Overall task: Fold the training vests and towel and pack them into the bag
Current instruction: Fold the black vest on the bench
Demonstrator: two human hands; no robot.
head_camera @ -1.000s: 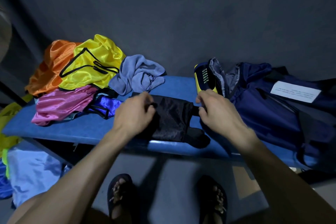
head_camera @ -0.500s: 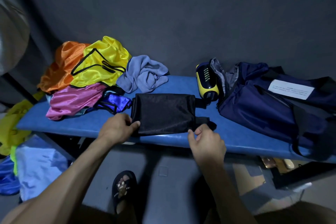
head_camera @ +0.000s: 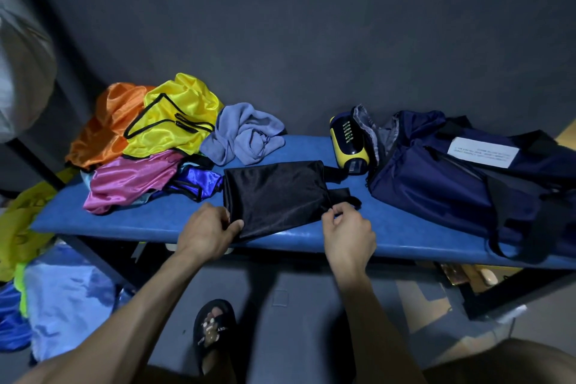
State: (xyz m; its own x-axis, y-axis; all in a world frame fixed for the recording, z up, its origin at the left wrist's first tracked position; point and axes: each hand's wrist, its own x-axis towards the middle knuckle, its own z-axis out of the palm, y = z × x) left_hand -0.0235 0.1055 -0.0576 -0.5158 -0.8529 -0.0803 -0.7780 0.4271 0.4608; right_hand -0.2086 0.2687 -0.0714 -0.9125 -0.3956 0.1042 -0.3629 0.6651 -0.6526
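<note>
One shiny black vest (head_camera: 276,193) is nearly folded on the blue padded bench (head_camera: 149,221), its near corners pinched by the left hand (head_camera: 207,232) and right hand (head_camera: 349,232), while the crumpled coloured vests (head_camera: 162,134) and grey-blue towel (head_camera: 246,134) are not yet folded and nothing is seen packed in the dark blue bag (head_camera: 436,184).

**Cloth and sheen on the worktop**

I see a black vest (head_camera: 276,193) of thin, faintly shiny mesh cloth. The yellow vest (head_camera: 177,121), orange vest (head_camera: 103,125), pink vest (head_camera: 131,179) and blue vest (head_camera: 199,182) are glossy satin-like fabric. The grey towel (head_camera: 246,135) looks soft and matt. The worktop (head_camera: 343,237) has smooth blue padding with slight gloss. The navy bag (head_camera: 436,187) is matt woven cloth bearing a white paper label (head_camera: 483,152).
</note>
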